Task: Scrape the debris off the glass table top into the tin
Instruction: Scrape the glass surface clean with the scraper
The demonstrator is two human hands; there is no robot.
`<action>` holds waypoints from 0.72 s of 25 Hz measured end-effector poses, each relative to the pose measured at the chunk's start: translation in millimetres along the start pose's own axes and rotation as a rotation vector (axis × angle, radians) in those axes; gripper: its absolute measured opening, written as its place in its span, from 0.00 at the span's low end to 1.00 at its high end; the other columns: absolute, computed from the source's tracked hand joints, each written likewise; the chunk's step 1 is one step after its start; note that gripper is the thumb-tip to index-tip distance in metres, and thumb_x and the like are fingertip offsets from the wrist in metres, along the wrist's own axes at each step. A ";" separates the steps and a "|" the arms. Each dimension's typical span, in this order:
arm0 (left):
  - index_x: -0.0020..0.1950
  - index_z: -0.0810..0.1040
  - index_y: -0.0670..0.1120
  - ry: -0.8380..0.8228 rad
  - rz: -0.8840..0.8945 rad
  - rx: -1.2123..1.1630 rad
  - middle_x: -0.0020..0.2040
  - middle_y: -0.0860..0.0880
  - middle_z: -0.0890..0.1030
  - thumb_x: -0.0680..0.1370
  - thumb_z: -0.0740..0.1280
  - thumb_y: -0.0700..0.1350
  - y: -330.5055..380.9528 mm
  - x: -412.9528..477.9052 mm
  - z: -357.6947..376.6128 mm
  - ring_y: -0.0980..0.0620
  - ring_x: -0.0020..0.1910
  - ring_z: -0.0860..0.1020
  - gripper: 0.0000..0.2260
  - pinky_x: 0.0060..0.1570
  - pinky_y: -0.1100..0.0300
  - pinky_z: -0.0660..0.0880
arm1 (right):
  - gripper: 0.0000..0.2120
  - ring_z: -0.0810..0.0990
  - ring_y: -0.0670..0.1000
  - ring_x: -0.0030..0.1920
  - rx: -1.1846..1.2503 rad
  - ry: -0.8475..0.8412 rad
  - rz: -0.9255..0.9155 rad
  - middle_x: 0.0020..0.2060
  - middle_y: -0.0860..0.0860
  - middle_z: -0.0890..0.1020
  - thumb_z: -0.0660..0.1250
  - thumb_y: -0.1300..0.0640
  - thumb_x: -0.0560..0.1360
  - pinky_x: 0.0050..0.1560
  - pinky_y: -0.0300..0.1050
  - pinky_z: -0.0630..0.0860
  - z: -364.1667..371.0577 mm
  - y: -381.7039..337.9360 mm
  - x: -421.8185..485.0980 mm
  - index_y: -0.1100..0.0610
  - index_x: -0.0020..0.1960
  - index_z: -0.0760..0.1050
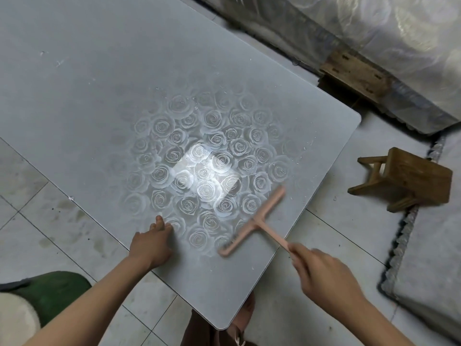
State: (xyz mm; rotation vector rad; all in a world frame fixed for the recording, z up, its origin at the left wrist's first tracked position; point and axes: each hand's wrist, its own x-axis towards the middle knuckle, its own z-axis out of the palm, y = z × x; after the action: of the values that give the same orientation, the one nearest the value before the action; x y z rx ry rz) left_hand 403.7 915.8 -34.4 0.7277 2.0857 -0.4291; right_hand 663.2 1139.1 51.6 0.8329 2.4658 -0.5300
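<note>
A frosted glass table top (99, 96) with a rose pattern fills most of the view. Small white specks of debris (303, 148) lie scattered near its right edge and at the far left. My right hand (321, 275) grips the handle of a pink T-shaped scraper (252, 226), whose blade rests on the glass near the table's near corner. My left hand (152, 242) rests on the glass to the left of the scraper, fingers curled under, holding nothing. No tin shows in the frame.
A small wooden stool (409, 179) lies tipped on the tiled floor right of the table. A wrapped mattress (374, 33) on wooden blocks stands at the back right. A green seat (52, 290) is at the lower left; a rug (429, 270) at the right.
</note>
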 end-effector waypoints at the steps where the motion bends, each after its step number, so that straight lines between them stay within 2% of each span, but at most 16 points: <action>1: 0.73 0.58 0.48 0.005 0.006 -0.012 0.79 0.45 0.46 0.75 0.57 0.41 -2.4 0.5 0.5 0.47 0.73 0.62 0.26 0.70 0.45 0.60 | 0.12 0.79 0.56 0.46 0.012 0.025 -0.041 0.44 0.48 0.78 0.51 0.47 0.81 0.41 0.48 0.72 -1.1 -17.8 25.5 0.42 0.63 0.65; 3: 0.74 0.59 0.50 0.017 0.019 -0.044 0.79 0.47 0.48 0.75 0.57 0.41 -7.3 -0.4 1.0 0.47 0.71 0.66 0.26 0.69 0.48 0.62 | 0.11 0.78 0.59 0.47 0.015 0.047 -0.097 0.45 0.53 0.79 0.52 0.50 0.81 0.40 0.48 0.70 -9.5 -57.2 74.1 0.47 0.62 0.67; 5: 0.73 0.63 0.52 0.084 0.022 -0.133 0.78 0.49 0.58 0.75 0.57 0.41 -16.9 -0.6 -1.0 0.46 0.67 0.71 0.26 0.66 0.52 0.66 | 0.11 0.78 0.60 0.46 -0.008 0.060 -0.159 0.46 0.54 0.80 0.53 0.52 0.81 0.39 0.48 0.68 -21.1 -85.4 103.9 0.49 0.60 0.68; 7: 0.72 0.68 0.52 0.185 0.022 -0.321 0.72 0.50 0.69 0.76 0.58 0.41 -27.9 0.9 -5.6 0.47 0.66 0.73 0.23 0.62 0.56 0.70 | 0.10 0.78 0.59 0.46 0.003 0.053 -0.159 0.45 0.52 0.80 0.53 0.50 0.80 0.39 0.48 0.69 -32.0 -79.0 103.0 0.47 0.60 0.69; 8: 0.71 0.70 0.50 0.235 0.032 -0.394 0.70 0.50 0.72 0.77 0.58 0.41 -32.0 1.9 -7.3 0.47 0.66 0.73 0.22 0.62 0.57 0.70 | 0.10 0.79 0.57 0.46 0.017 0.063 -0.152 0.45 0.50 0.81 0.54 0.48 0.80 0.38 0.48 0.70 -36.3 -62.7 91.6 0.44 0.60 0.68; 11: 0.72 0.69 0.45 0.402 0.000 -0.434 0.69 0.46 0.70 0.78 0.58 0.41 -58.5 12.3 -12.6 0.44 0.66 0.71 0.21 0.62 0.53 0.70 | 0.13 0.79 0.50 0.46 -0.038 0.026 -0.111 0.45 0.44 0.80 0.51 0.40 0.78 0.38 0.47 0.73 -47.4 -18.8 56.6 0.39 0.61 0.64; 13: 0.69 0.69 0.41 0.428 -0.065 -0.394 0.68 0.42 0.69 0.77 0.60 0.41 -72.4 19.1 -15.7 0.40 0.64 0.70 0.20 0.59 0.49 0.71 | 0.14 0.79 0.51 0.47 -0.105 -0.035 -0.153 0.45 0.45 0.79 0.51 0.41 0.79 0.40 0.46 0.72 -44.5 -25.4 59.0 0.38 0.64 0.63; 16: 0.60 0.70 0.39 0.417 -0.169 -0.355 0.63 0.40 0.67 0.76 0.62 0.42 -94.2 23.3 -17.6 0.39 0.60 0.70 0.15 0.54 0.48 0.71 | 0.13 0.79 0.57 0.45 -0.110 -0.002 -0.274 0.43 0.49 0.78 0.53 0.48 0.79 0.39 0.48 0.69 -31.4 -105.9 112.8 0.42 0.63 0.64; 18: 0.58 0.69 0.38 0.389 -0.194 -0.318 0.62 0.39 0.66 0.76 0.62 0.43 -104.3 27.2 -19.6 0.39 0.59 0.69 0.14 0.55 0.49 0.69 | 0.11 0.78 0.61 0.44 -0.090 0.005 -0.302 0.44 0.54 0.79 0.54 0.52 0.79 0.38 0.49 0.68 -33.9 -168.8 160.4 0.46 0.60 0.66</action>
State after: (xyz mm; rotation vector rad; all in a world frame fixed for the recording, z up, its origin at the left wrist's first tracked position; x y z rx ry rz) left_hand 312.7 855.2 -41.8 0.4449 2.5260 -0.0523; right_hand 432.1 1104.1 24.9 0.4283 2.6137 -0.5148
